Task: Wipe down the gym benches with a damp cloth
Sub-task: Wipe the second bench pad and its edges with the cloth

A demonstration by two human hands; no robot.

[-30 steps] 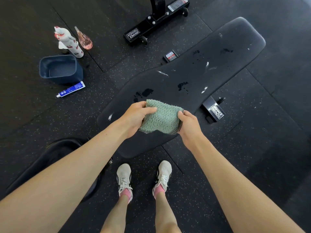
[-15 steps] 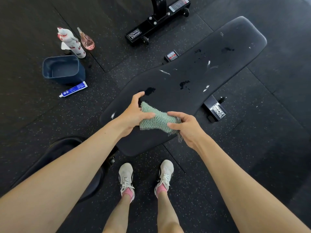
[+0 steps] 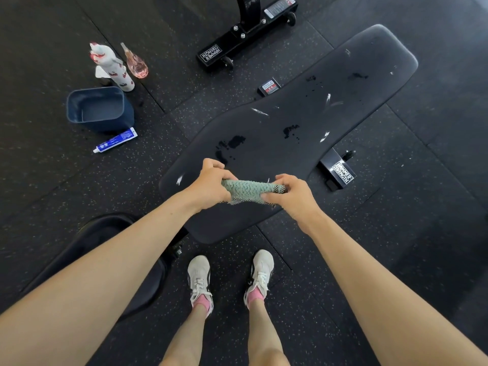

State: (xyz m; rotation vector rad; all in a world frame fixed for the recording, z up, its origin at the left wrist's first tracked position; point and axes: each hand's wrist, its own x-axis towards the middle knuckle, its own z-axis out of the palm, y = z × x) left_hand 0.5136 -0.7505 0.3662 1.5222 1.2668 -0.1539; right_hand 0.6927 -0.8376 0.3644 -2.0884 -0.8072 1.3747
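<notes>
A long black padded gym bench (image 3: pixel 303 122) runs from near my feet to the upper right, marked with wet spots and white smears. Above its near end I hold a green textured cloth (image 3: pixel 247 191) bunched into a roll. My left hand (image 3: pixel 208 184) grips the roll's left end and my right hand (image 3: pixel 293 192) grips its right end. The cloth's ends are hidden inside my fists.
On the rubber floor at left stand a blue tub (image 3: pixel 99 109), a white spray bottle (image 3: pixel 113 67), a pink bottle (image 3: pixel 136 62) and a blue tube (image 3: pixel 116 140). A black machine base (image 3: pixel 245 33) lies beyond. Another black pad (image 3: pixel 105 249) sits under my left arm.
The cloth was spread flat between both hands. Now it is gathered into a tight roll, with both fists closed on its ends.
</notes>
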